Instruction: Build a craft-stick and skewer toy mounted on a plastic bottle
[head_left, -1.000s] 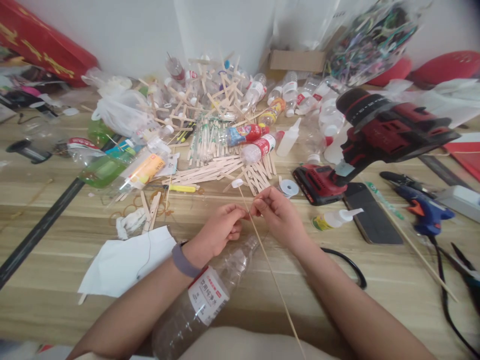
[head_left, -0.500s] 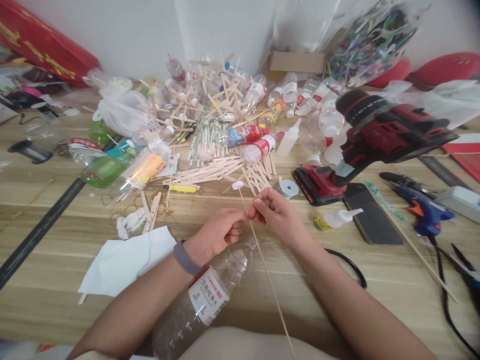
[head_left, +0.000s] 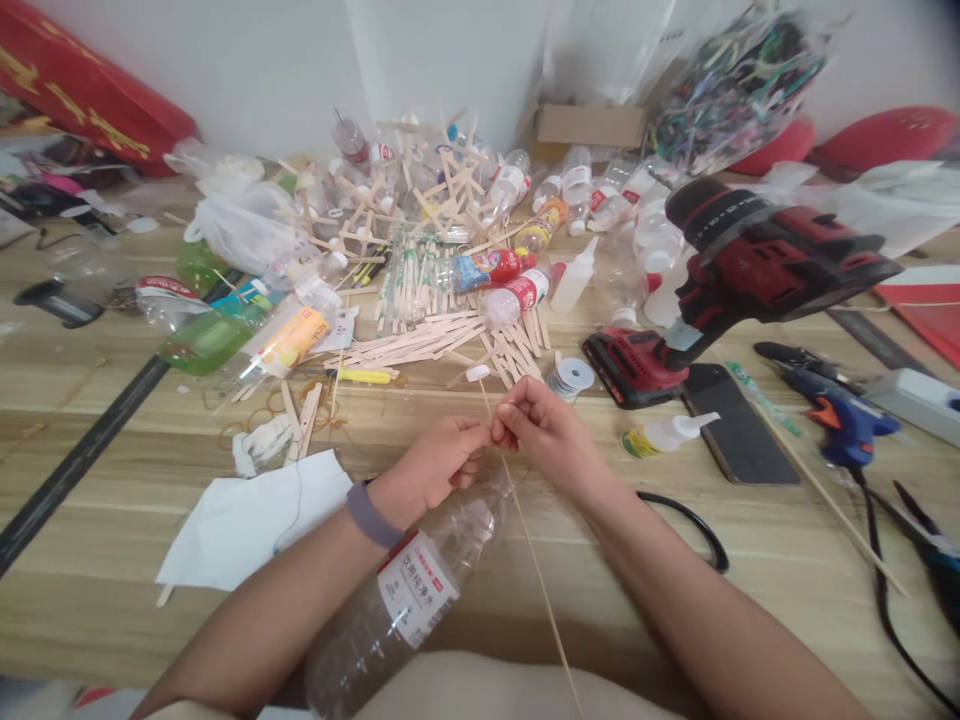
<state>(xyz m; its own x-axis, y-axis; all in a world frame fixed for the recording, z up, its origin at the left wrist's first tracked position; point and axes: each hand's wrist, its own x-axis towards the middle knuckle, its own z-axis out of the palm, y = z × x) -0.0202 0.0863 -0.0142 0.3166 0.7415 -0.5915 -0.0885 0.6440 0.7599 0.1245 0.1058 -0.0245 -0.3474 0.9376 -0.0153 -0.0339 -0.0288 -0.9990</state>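
Observation:
A long thin wooden stick (head_left: pixel 538 570) slants from a white bottle cap (head_left: pixel 477 372) down towards my body, passing where my fingertips meet. My left hand (head_left: pixel 442 462) is closed, its thumb and index finger pinching the stick. Right beside it, my right hand (head_left: pixel 546 432) is closed in a pinch against the stick; what lies between those fingertips is too small to make out. Beneath my left wrist a large clear plastic bottle (head_left: pixel 360 640) with a white and red label lies tilted, its neck towards my hands. My left forearm covers part of it.
A red cordless drill (head_left: pixel 750 260) stands at right, near a glue bottle (head_left: pixel 664 437), a phone (head_left: pixel 739 425) and a blue glue gun (head_left: pixel 844 410). Ahead lie craft sticks (head_left: pixel 420 340), several plastic bottles and a wire spool (head_left: pixel 571 377). White paper (head_left: pixel 240 520) is at left.
Both hands stay at the stick, with the right fingertips shifted slightly left against the left ones. The view has moved slightly; the bottle and the tools lie as before.

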